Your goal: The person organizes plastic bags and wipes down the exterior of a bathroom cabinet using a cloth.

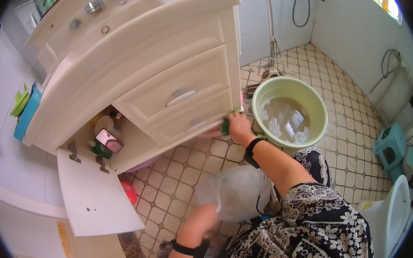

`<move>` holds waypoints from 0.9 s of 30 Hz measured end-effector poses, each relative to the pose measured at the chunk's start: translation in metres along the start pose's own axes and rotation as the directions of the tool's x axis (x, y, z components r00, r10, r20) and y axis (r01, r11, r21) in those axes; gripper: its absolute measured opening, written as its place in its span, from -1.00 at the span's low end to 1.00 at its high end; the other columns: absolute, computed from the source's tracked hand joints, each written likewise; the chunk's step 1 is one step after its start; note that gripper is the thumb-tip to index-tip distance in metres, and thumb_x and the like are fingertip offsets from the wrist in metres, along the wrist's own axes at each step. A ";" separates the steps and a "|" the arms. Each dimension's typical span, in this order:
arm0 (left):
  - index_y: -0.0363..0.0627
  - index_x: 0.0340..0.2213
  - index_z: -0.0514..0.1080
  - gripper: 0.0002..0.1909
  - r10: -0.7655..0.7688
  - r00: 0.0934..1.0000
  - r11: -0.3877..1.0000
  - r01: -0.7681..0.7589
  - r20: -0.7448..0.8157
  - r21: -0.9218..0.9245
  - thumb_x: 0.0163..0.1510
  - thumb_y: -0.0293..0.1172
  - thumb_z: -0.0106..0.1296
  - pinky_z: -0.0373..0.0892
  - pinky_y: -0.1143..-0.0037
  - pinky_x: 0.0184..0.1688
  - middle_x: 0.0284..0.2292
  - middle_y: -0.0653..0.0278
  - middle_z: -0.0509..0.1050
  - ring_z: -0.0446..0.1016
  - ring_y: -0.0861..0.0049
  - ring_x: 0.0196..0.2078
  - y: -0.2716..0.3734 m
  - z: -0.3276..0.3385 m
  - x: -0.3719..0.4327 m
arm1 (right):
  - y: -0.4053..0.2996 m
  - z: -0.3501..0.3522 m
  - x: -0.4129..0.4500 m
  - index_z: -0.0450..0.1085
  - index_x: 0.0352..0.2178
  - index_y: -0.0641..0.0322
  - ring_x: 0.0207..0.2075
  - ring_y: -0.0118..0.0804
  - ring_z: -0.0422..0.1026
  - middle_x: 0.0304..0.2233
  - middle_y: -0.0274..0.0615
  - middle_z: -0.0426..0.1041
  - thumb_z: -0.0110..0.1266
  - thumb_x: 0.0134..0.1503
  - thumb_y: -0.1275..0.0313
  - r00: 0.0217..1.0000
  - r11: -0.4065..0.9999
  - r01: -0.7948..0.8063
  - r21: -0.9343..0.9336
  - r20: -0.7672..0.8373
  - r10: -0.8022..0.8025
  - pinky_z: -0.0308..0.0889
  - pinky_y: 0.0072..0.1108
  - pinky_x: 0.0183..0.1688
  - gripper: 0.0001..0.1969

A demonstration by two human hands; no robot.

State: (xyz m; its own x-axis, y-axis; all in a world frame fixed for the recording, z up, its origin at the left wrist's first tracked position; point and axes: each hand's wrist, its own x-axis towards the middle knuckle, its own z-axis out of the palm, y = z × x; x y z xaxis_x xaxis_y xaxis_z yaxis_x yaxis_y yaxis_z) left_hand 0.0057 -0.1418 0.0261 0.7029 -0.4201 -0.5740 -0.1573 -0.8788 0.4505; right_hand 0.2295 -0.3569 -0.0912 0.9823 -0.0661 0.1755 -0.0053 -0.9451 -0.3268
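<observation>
My right hand (240,125) is at the lower right corner of the cream vanity cabinet (172,76). Between its fingers is a dark green piece (225,127), seemingly a scouring pad, against the cabinet's bottom edge. Below and to the left, my left hand (204,218) is blurred by motion and grips the edge of a translucent plastic bag (239,190) on the floor; its fingertips are partly hidden. Close to my right hand stands a pale green bucket (323,113). Murky water (280,107) and several pieces of clear plastic (274,126) are in it.
The vanity's left door (94,197) hangs open into the room. A phone (109,140) with a lit screen leans against bottles inside. A metal pole (269,13) rises behind the bucket. Teal stools (390,146) and a white toilet (397,208) stand right, on the tiled floor (344,146).
</observation>
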 end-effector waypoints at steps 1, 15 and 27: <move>-0.19 -0.34 0.41 -0.76 -0.002 1.000 1.000 0.002 -0.001 -0.001 -0.05 -0.40 -0.17 0.32 0.27 -0.24 -0.35 -0.05 0.44 0.41 0.05 -0.29 0.000 0.000 -0.001 | -0.006 0.007 -0.002 0.34 -0.19 -0.03 -0.11 -0.06 0.27 -0.22 -0.20 0.30 -0.08 -0.08 0.51 0.995 0.995 0.091 0.028 0.035 -0.092 0.31 -0.39 -0.18 -0.65; -0.20 -0.40 0.41 -0.79 0.007 0.998 1.000 -0.006 -0.061 0.016 -0.07 -0.43 -0.18 0.32 0.24 -0.29 -0.40 -0.03 0.45 0.41 0.04 -0.32 -0.012 0.013 0.001 | 0.001 0.001 -0.003 0.35 -0.19 -0.08 -0.16 -0.07 0.29 -0.22 -0.21 0.30 0.01 -0.08 0.48 0.995 0.992 -0.099 -0.078 -0.008 0.098 0.34 -0.36 -0.24 -0.65; -0.20 -0.43 0.42 -0.83 0.053 0.996 0.998 -0.055 -0.078 -0.035 -0.05 -0.45 -0.16 0.32 0.26 -0.35 -0.43 -0.07 0.44 0.40 0.00 -0.36 0.000 0.003 -0.003 | 0.003 -0.013 0.004 0.36 -0.21 -0.01 -0.15 -0.07 0.30 -0.18 -0.19 0.32 -0.13 -0.01 0.51 0.991 0.974 -0.108 -0.198 0.061 0.122 0.32 -0.39 -0.16 -0.70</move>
State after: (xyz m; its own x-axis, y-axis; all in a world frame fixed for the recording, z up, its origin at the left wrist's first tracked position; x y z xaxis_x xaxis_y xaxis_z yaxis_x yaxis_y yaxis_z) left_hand 0.0014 -0.1416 0.0253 0.7455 -0.4468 -0.4946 -0.1719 -0.8458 0.5050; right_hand 0.2312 -0.3639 -0.0792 0.9838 -0.1615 0.0777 -0.1482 -0.9769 -0.1539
